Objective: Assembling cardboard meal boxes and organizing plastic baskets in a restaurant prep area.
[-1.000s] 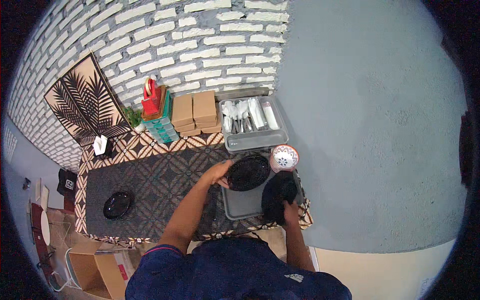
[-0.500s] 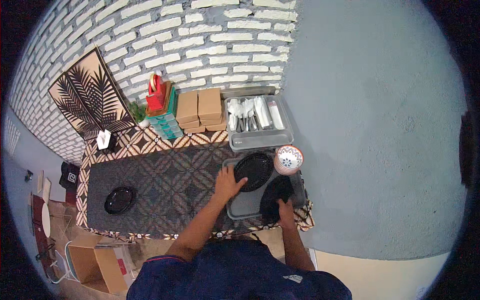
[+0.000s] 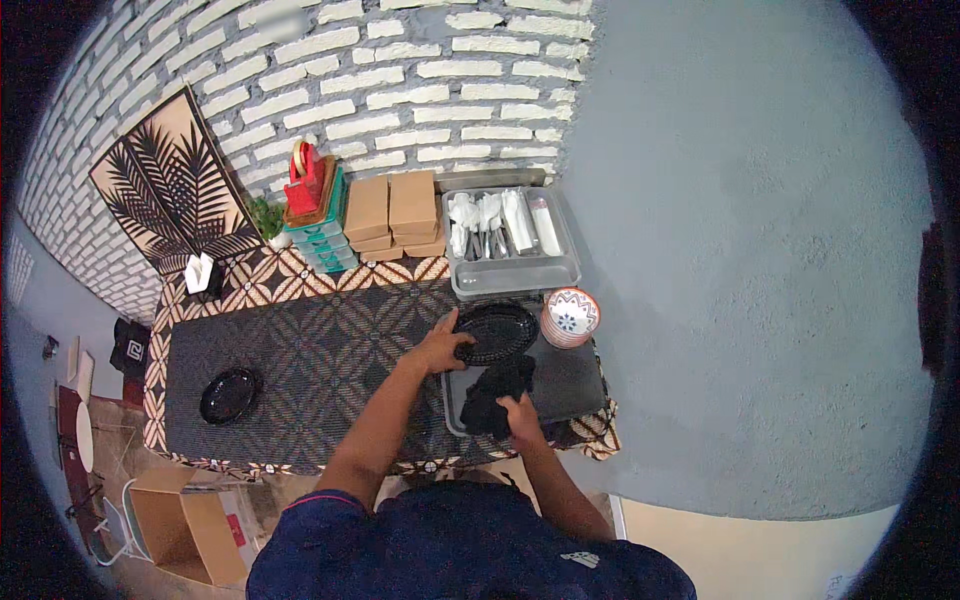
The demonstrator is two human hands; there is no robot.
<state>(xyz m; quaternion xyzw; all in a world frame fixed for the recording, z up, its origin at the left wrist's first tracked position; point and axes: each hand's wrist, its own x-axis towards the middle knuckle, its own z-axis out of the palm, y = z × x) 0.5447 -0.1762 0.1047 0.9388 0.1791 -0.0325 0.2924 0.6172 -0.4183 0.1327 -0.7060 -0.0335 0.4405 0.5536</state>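
Above the grey tray (image 3: 575, 390), my left hand (image 3: 441, 346) grips the left rim of a black oval plate (image 3: 498, 333), its thumb over the edge. Whether one plate or a stack is in that hand I cannot tell. A bunched black cloth (image 3: 497, 393) is in my right hand (image 3: 521, 420), its fingers closed on it over the front left part of the tray. Patterned bowls (image 3: 572, 318), stacked, stand by the tray's back right corner. Another black oval dish (image 3: 230, 395) lies far off at the left of the table.
A grey cutlery organizer (image 3: 515, 280) with wrapped utensils stands behind the tray. Brown cardboard boxes (image 3: 412, 205), small teal drawers (image 3: 328, 245) and a red tape dispenser (image 3: 306, 185) line the brick wall. The grey wall (image 3: 740, 260) is close on the right. An open carton (image 3: 185, 525) sits below the table.
My right hand has carried the black cloth leftward across the tray. The plate in my left hand has turned to lie more crosswise, and that hand has shifted slightly left.
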